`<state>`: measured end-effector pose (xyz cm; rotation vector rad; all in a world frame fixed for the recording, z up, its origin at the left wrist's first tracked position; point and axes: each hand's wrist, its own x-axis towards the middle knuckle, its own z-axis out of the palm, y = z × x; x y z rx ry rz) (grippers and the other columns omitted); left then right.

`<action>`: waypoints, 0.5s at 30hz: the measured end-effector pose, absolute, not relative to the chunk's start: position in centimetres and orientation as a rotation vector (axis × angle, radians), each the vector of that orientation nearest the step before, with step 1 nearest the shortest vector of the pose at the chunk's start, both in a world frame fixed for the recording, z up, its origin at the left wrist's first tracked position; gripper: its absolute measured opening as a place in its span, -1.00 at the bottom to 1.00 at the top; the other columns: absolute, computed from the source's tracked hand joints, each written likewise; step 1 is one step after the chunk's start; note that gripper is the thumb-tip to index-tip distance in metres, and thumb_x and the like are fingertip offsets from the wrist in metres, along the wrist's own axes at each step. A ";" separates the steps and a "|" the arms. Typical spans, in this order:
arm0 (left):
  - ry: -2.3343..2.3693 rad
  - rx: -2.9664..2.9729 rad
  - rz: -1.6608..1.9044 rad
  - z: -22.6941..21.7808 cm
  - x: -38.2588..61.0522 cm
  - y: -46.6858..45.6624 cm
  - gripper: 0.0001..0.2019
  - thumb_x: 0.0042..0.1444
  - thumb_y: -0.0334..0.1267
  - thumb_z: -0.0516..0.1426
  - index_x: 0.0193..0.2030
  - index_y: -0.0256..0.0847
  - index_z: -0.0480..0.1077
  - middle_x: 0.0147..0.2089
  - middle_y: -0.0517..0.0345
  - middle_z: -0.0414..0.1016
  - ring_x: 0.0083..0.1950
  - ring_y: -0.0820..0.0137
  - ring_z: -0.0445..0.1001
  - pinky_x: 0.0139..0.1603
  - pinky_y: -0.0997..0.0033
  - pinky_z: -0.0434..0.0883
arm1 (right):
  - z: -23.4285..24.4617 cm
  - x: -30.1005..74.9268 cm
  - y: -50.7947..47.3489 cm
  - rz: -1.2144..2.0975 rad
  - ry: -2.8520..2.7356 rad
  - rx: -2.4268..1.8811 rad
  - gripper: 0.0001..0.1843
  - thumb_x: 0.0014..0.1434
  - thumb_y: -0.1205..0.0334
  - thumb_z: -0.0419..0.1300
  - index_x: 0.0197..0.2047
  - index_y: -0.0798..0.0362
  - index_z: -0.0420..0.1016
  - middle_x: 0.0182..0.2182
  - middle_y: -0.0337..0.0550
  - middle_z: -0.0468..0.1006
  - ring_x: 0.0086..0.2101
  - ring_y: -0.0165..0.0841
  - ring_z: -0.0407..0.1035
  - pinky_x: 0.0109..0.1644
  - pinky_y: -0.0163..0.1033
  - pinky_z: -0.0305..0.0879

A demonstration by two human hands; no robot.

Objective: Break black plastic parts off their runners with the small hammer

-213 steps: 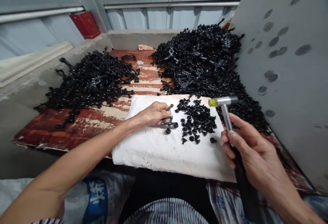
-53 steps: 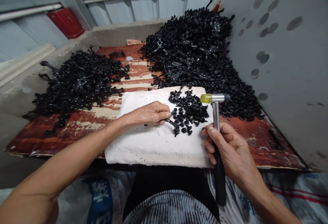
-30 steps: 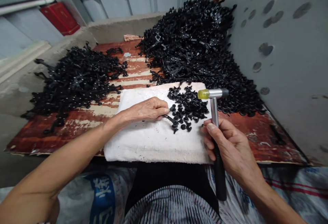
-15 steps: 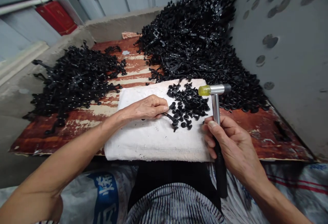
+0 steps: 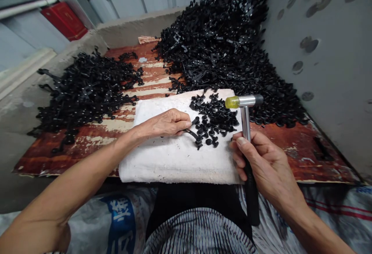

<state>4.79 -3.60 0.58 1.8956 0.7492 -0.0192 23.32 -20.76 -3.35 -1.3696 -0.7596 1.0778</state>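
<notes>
My left hand (image 5: 176, 121) is closed around a black forked part (image 5: 193, 133) whose two knobbed arms stick out to the right, over a folded white cloth (image 5: 162, 161). In my right hand (image 5: 261, 159) a mallet (image 5: 245, 124) is held upright by its black handle. Its head has a yellow face on the left, a silver middle and a dark face on the right. Between the hands, small black knob-shaped pieces (image 5: 216, 114) lie loose on the cloth. The middle of the forked part is hidden by my left fingers.
Black parts form a large pile (image 5: 215, 48) at the back right and a smaller pile (image 5: 87, 91) at the left, on a worn red-brown board (image 5: 113, 126). A grey panel (image 5: 328, 76) stands at right. A red box-like object (image 5: 64, 21) is at back left.
Both hands keep their grips and hardly move. The view has shifted very slightly; the piles and loose pieces look the same.
</notes>
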 end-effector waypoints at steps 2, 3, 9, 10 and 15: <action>0.743 1.896 -0.020 0.4 4.7 -3.5 -0.66 0.19 -0.12 0.10 -0.54 -0.25 0.24 -0.63 0.32 0.17 -0.63 0.63 0.06 -0.63 0.61 0.00 | -3.4 23.3 -20.8 1.080 -0.756 -1.368 -0.65 0.16 -0.12 0.28 -0.26 0.00 0.40 -0.58 -0.33 0.34 -0.68 -0.51 0.13 -0.73 -0.43 0.13; 0.741 1.899 -0.018 0.4 4.7 -3.5 -0.66 0.19 -0.12 0.10 -0.54 -0.25 0.24 -0.63 0.32 0.17 -0.63 0.63 0.06 -0.63 0.61 0.00 | -3.4 23.3 -20.8 1.081 -0.753 -1.366 -0.65 0.16 -0.11 0.28 -0.26 0.00 0.40 -0.57 -0.33 0.34 -0.68 -0.51 0.13 -0.73 -0.43 0.12; 0.750 1.926 -0.039 0.3 4.7 -3.5 -0.66 0.20 -0.12 0.09 -0.53 -0.24 0.23 -0.63 0.32 0.16 -0.62 0.62 0.06 -0.62 0.60 0.01 | -3.7 23.4 -20.8 1.079 -0.752 -1.361 -0.66 0.17 -0.10 0.28 -0.25 0.00 0.40 -0.57 -0.33 0.34 -0.68 -0.51 0.13 -0.73 -0.43 0.12; 0.752 1.938 -0.043 0.4 4.8 -3.5 -0.66 0.20 -0.12 0.09 -0.53 -0.24 0.23 -0.63 0.32 0.15 -0.62 0.62 0.06 -0.62 0.60 0.01 | -3.7 23.4 -20.8 1.079 -0.754 -1.363 -0.66 0.17 -0.10 0.28 -0.25 0.00 0.40 -0.57 -0.33 0.34 -0.67 -0.51 0.13 -0.73 -0.43 0.12; 0.769 1.976 -0.050 0.8 5.2 -3.5 -0.67 0.18 -0.15 0.10 -0.55 -0.24 0.22 -0.63 0.33 0.13 -0.63 0.63 0.02 -0.63 0.59 -0.02 | -3.6 23.4 -20.7 1.066 -0.770 -1.364 -0.66 0.17 -0.09 0.28 -0.24 0.00 0.40 -0.56 -0.32 0.35 -0.67 -0.51 0.14 -0.73 -0.43 0.12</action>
